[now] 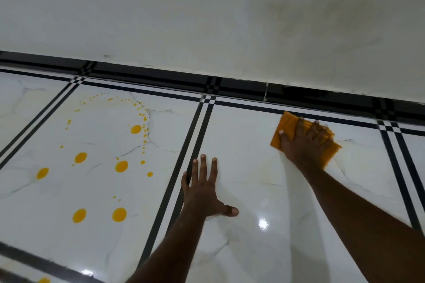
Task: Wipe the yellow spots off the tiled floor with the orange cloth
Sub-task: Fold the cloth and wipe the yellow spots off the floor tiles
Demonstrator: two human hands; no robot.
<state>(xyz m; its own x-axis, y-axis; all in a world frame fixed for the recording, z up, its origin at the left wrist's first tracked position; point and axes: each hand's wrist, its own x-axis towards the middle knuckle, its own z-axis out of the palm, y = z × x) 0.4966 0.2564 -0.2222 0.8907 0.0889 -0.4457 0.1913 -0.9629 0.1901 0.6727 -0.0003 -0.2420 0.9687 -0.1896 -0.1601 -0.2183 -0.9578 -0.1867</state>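
The orange cloth lies flat on the white tiled floor near the wall, at the far right of the middle tile. My right hand presses down on it with fingers spread. My left hand rests flat on the same tile, fingers apart, beside the black double line. Several yellow spots of mixed size cover the tile to the left, large blobs near me and a curved trail of small dots farther away. One more yellow spot shows at the bottom left edge.
A white wall rises behind a black skirting strip along the far edge of the floor. Black double lines divide the glossy tiles. A light glare sits on the middle tile.
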